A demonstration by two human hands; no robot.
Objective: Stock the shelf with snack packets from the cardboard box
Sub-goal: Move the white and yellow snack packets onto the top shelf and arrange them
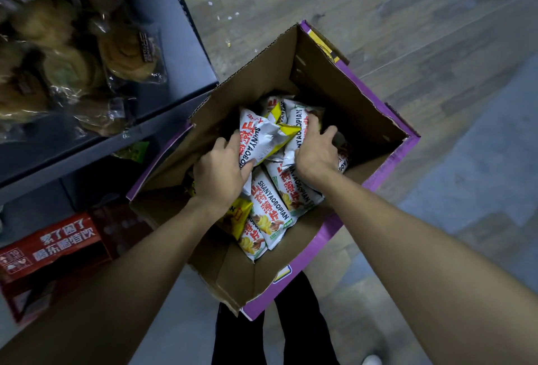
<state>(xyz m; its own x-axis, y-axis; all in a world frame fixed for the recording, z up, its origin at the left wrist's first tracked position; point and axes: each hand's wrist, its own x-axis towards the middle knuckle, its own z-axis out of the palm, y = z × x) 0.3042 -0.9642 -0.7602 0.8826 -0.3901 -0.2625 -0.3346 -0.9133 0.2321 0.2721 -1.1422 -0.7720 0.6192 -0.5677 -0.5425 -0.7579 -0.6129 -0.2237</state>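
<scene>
An open cardboard box (pixel 358 120) with purple outer sides stands on the floor below me. Inside lie several white and yellow snack packets (pixel 272 204) printed SHANYAOBOPIAN. Both hands are down in the box. My left hand (pixel 221 172) grips the left edge of a crumpled white packet (pixel 259 137), thumb on its front. My right hand (pixel 316 150) has its fingers curled over another white packet (pixel 300 128) just to the right. The dark grey shelf (pixel 180 53) stands to the left of the box.
The shelf's upper level holds several clear-wrapped pastries (pixel 131 56). A red printed carton (pixel 55 251) sits on the floor under the shelf at lower left. Wood-look floor (pixel 407 15) spreads beyond and right of the box. Dark trouser legs show below the box.
</scene>
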